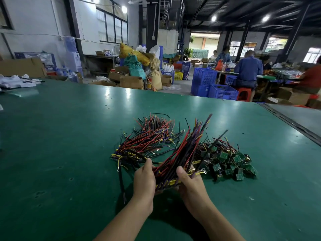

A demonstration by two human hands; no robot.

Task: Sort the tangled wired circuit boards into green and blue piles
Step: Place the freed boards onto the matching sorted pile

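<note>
A thick bundle of red, black and purple wires rises at a slant above the green table. My left hand grips its lower end from the left. My right hand grips it from the right, thumb up along the wires. The boards at the bundle's base are hidden between my hands. A pile of wired green circuit boards lies just right of my right hand. A second heap of tangled wires lies on the table beyond my left hand.
A metal strip runs along the table's right side. White bags and papers lie at the far left corner. Beyond the far edge stand blue crates, cardboard boxes and seated people at another table.
</note>
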